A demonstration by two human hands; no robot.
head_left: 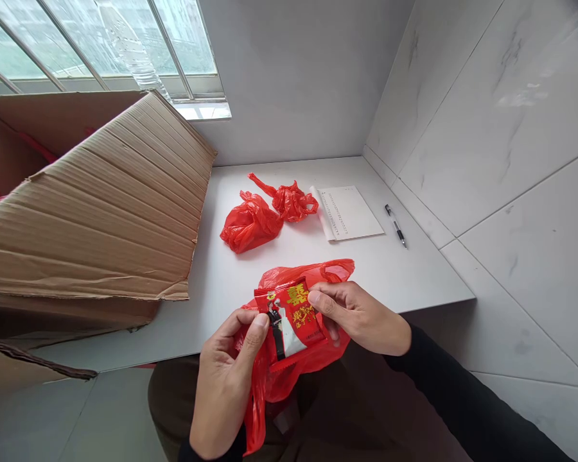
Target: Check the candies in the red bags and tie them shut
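Packet (pixel 295 319) between both hands (pixel 227 378) (pixel 368 317) (bag (pixel 289 384) beneath).

Shows left hand (pixel 228 375) partly hidden behind red packet (pixel 291 321), cardboard box (pixel 101 212) cut off at left, notepad (pixel 355 213) print unreadably small.

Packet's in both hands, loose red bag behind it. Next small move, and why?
Probably lower the packet onto the loose red bag: left hand and right hand pinch opposite sides, and the bag shows around its edges.

Bears two red bags (pixel 251 223) and a notepad (pixel 356 212) toward the white table (pixel 385 276)'s back edge, a pen (pixel 395 226) near the right edge.
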